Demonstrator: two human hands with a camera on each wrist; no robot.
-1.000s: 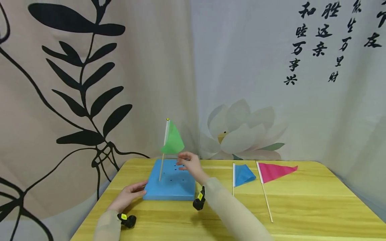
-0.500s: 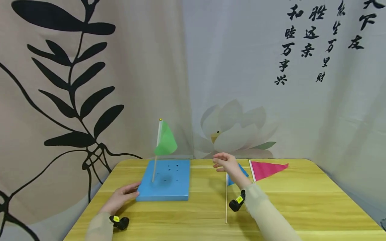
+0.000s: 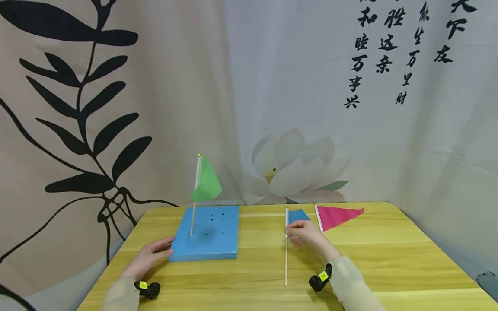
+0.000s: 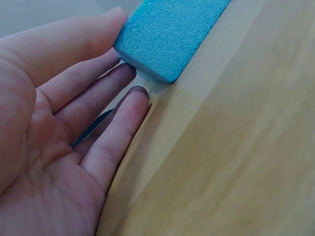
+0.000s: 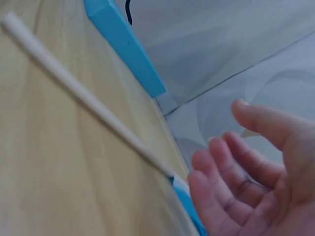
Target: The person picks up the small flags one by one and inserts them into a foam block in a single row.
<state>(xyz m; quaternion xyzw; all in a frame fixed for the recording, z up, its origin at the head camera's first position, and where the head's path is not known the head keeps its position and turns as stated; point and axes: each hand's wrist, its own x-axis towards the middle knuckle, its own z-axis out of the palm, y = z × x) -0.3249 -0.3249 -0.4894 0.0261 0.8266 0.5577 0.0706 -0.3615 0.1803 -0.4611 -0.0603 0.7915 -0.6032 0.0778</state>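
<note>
A blue foam block (image 3: 210, 242) with several holes lies on the yellow table (image 3: 253, 268). A green flag (image 3: 206, 183) stands upright in one hole at the block's left. My left hand (image 3: 155, 252) lies flat with straight fingers (image 4: 106, 46) touching the block (image 4: 167, 34) at its near left corner. A blue flag (image 3: 298, 214) lies on the table to the right, its stick (image 3: 285, 263) pointing toward me. My right hand (image 3: 298, 233) hovers over the top of that stick (image 5: 88, 103), its fingers (image 5: 221, 162) loosely curved and holding nothing.
A pink flag (image 3: 338, 216) lies just right of the blue one, its stick partly hidden behind my right hand. Printed curtains hang close behind the table on all sides. Bare tabletop lies between the block and the flags and along the near edge.
My right hand has left the block, moved right and come down over the blue flag's stick. The left hand stays at the block's corner. The view has shifted slightly right.
</note>
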